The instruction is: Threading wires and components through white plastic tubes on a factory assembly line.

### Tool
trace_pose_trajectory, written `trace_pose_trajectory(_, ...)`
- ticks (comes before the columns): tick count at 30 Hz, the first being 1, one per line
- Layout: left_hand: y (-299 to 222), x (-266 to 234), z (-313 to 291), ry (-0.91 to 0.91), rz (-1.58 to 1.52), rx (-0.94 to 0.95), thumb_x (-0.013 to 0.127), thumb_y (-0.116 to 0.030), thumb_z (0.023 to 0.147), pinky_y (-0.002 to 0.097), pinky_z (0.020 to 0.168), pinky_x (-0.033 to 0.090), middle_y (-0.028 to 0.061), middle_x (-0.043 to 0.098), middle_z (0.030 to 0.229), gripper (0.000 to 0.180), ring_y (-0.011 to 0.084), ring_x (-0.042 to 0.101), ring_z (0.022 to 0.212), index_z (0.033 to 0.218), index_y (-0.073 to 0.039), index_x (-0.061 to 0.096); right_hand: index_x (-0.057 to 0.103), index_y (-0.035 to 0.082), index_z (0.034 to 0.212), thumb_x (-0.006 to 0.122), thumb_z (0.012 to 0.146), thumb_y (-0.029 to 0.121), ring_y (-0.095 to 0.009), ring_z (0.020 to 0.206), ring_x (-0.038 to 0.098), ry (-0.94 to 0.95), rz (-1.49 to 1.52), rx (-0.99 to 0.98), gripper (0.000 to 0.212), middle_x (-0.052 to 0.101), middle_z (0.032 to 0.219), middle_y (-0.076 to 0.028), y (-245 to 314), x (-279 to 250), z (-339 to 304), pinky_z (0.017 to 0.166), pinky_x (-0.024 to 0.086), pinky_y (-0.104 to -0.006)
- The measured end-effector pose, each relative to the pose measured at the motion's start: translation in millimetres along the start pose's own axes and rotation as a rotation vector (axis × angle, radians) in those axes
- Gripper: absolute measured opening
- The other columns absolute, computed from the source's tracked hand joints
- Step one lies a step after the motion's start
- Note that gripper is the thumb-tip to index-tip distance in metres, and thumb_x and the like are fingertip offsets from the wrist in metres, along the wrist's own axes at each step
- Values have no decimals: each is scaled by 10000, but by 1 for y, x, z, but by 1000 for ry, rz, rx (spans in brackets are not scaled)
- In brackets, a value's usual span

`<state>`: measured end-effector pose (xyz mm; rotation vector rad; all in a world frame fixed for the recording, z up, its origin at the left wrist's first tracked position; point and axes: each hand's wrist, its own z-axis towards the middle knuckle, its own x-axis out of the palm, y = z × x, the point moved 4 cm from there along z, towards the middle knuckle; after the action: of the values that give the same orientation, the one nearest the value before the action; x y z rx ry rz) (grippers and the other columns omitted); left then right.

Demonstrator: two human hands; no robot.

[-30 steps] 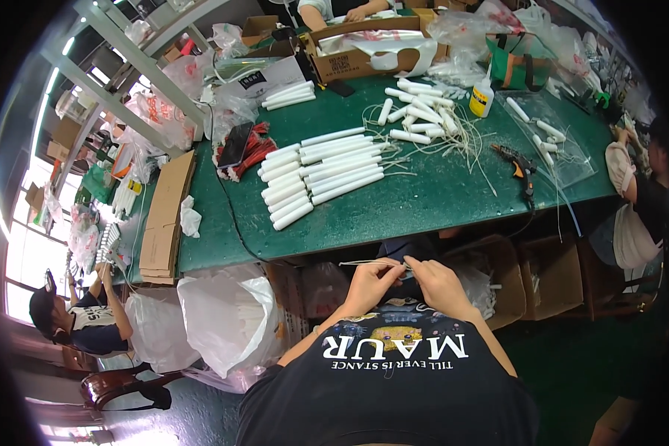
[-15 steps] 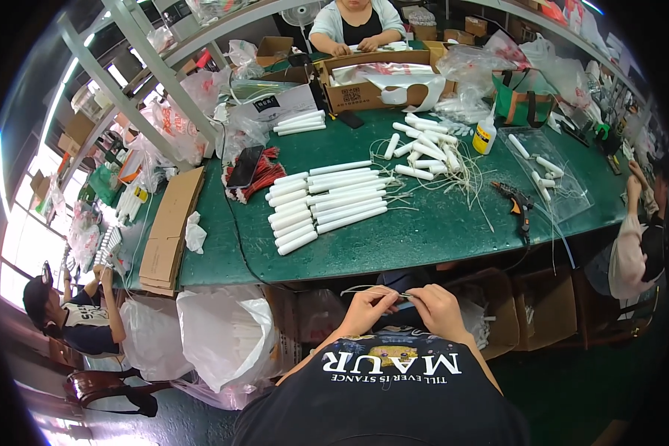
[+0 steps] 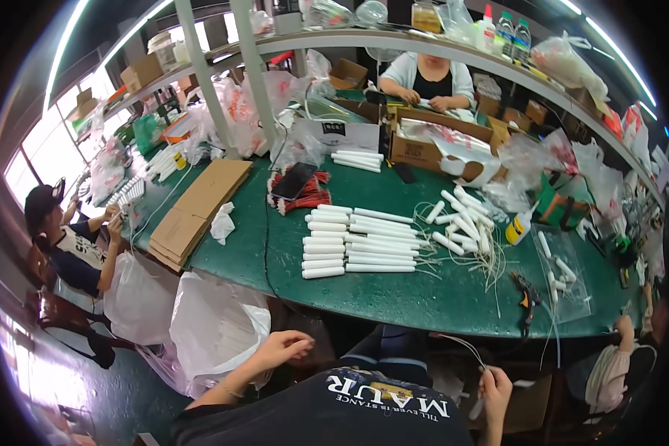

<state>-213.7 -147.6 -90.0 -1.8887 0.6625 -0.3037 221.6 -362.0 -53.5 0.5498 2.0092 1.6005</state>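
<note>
My right hand [image 3: 493, 388] is closed at the lower right, in front of the table edge. A thin pale wire [image 3: 464, 344] loops up out of its fingers, and a short whitish piece [image 3: 476, 408] shows just below them, too small to name surely. My left hand [image 3: 287, 348] hovers beside a white plastic bag [image 3: 201, 316], fingers loosely bent and nothing visible in them. On the green table [image 3: 297, 286], white tubes [image 3: 383, 249] lie side by side in two columns, thin wires trailing from the right ends. To their right is a loose pile of wired white tubes [image 3: 464, 219].
A glue gun [image 3: 526, 301] lies near the right front edge, by a yellow-labelled bottle [image 3: 518, 228]. A phone [image 3: 295, 181] rests on red wires. Flattened cardboard [image 3: 201, 212] covers the left side. One co-worker [image 3: 431, 82] sits opposite, others at left and right.
My hands have parted: the left moved left toward the white bag, the right moved down and right with the wire. The view has swung, so the table sits lower and further right.
</note>
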Motion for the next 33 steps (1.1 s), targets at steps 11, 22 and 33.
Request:
trace_pose_trajectory(11,-94,-17,-15,174,623,265,579,-209,905,280,731,510,79,678,927,242,150,642,832,1067,-40,641,626,-31,865,570,872,62,-58,484,485,72,-118,81,109,560,630,-17,65,-41,-32,439,383,-183)
trace_pose_trajectory(22,-272,190,-1,858,1256,1442,620,-197,818,342,590,490,32,570,757,163,216,594,674,950,-103,614,642,-14,922,590,886,153,-99,603,546,346,-371,-749,178,613,696,-54,203,10,25,537,439,-250)
trace_pose_trajectory(33,-273,207,-9,948,1834,1893,550,-178,733,267,597,440,13,525,761,260,151,542,691,959,-52,580,664,-16,923,609,865,177,-46,527,501,313,-97,-543,209,583,653,-8,237,-7,45,452,412,-206)
